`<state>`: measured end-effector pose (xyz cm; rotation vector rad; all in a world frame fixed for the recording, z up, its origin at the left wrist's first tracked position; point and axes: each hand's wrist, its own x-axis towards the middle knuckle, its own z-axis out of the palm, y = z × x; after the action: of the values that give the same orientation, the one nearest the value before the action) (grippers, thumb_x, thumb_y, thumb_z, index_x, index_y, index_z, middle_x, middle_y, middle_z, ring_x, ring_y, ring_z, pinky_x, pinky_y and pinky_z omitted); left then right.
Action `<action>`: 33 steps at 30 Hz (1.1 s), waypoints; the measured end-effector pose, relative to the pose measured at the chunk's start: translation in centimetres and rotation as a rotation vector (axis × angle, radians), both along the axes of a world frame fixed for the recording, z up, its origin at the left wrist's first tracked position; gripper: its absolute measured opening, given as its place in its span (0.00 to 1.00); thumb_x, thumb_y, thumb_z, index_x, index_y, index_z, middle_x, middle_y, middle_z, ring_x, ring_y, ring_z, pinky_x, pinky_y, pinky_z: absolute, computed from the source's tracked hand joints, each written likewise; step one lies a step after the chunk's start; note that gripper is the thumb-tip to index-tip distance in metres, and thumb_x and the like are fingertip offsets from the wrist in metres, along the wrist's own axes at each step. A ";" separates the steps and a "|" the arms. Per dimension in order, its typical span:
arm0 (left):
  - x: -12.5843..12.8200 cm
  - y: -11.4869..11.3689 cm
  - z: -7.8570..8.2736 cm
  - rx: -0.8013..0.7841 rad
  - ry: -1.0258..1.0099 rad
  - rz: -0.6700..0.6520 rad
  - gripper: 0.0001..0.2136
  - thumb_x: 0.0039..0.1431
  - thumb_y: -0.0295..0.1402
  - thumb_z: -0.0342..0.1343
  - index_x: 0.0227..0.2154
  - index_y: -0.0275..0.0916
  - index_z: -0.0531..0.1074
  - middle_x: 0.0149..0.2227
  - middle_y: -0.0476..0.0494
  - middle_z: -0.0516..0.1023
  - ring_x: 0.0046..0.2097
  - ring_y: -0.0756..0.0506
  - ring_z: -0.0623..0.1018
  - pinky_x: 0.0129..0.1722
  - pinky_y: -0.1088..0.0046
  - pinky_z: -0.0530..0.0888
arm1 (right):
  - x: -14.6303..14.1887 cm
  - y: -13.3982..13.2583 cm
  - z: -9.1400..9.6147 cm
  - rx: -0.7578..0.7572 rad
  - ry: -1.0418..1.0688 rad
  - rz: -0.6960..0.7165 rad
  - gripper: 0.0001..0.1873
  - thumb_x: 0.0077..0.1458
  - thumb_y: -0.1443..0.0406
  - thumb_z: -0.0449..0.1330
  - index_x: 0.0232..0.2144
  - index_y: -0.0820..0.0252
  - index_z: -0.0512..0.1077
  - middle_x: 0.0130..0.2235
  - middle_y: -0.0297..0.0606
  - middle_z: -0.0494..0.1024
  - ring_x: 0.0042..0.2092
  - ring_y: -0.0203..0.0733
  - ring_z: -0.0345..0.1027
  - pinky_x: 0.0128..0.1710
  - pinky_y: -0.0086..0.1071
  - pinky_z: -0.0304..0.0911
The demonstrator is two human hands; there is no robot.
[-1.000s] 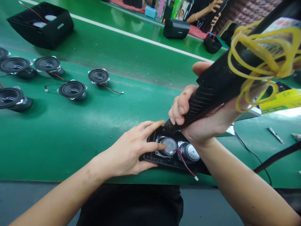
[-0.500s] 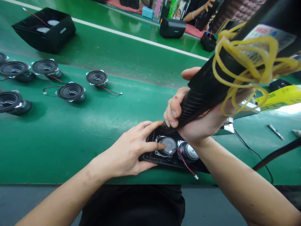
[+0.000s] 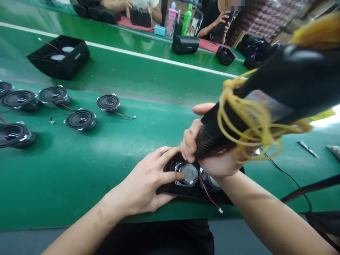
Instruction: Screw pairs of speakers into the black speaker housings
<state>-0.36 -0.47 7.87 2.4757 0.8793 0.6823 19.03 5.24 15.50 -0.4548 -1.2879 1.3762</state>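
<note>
My left hand [image 3: 150,180] spans the left end of a black speaker housing [image 3: 172,190], thumb along its near edge, one finger at the far edge and another on the round magnet of a speaker driver [image 3: 190,174]. A second driver [image 3: 212,181] sits to its right, partly behind my right wrist. A red and black wire [image 3: 208,193] with a white plug trails over the near edge. My right hand [image 3: 212,156] is wrapped round a thick black electric screwdriver [image 3: 212,134], tilted down towards the housing; its tip is hidden. Yellow rubber tubing [image 3: 247,120] is looped round the tool.
Several loose speaker drivers [image 3: 81,119] lie on the green bench [image 3: 79,177] to the left. An open black speaker box [image 3: 61,58] stands behind them. Another speaker [image 3: 185,45], bottles [image 3: 187,16] and co-workers' hands are across the bench. A black cable [image 3: 313,187] runs at right.
The view has tilted up, so the bench and housing appear lower and more of the far side shows. The screwdriver leans more to the right. Both hands keep their holds.
</note>
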 end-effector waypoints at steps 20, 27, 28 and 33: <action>1.9 0.1 2.0 0.051 -0.075 0.288 0.11 0.74 0.35 0.60 0.55 0.47 0.79 0.75 0.37 0.66 0.76 0.30 0.63 0.69 0.31 0.70 | 2.2 -1.2 4.3 -0.054 0.270 -0.110 0.22 0.60 0.44 0.74 0.47 0.50 0.82 0.22 0.27 0.75 0.16 0.33 0.61 0.16 0.27 0.65; 2.8 0.1 1.5 0.049 -0.147 0.353 0.08 0.73 0.29 0.59 0.43 0.49 0.82 0.70 0.41 0.72 0.73 0.30 0.66 0.64 0.26 0.71 | 2.9 -1.5 4.3 -0.076 0.307 -0.058 0.23 0.59 0.42 0.74 0.46 0.48 0.84 0.23 0.29 0.77 0.17 0.35 0.62 0.15 0.29 0.65; 2.8 0.0 1.4 0.025 -0.165 0.372 0.09 0.73 0.28 0.59 0.42 0.49 0.82 0.71 0.41 0.72 0.74 0.30 0.65 0.64 0.25 0.70 | 3.0 -1.5 4.4 -0.075 0.313 -0.060 0.23 0.60 0.42 0.73 0.46 0.48 0.84 0.23 0.29 0.77 0.17 0.35 0.62 0.16 0.29 0.65; 2.9 -0.1 1.0 -0.053 -0.211 0.417 0.08 0.71 0.27 0.60 0.39 0.48 0.81 0.72 0.42 0.69 0.75 0.28 0.61 0.64 0.19 0.67 | 3.1 -1.5 4.9 -0.087 0.327 -0.062 0.19 0.60 0.46 0.75 0.45 0.47 0.81 0.22 0.27 0.75 0.16 0.35 0.61 0.16 0.29 0.65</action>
<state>2.53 -0.59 8.89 2.1391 1.3222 1.0212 22.10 3.77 20.42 -0.3099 -0.9437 1.3916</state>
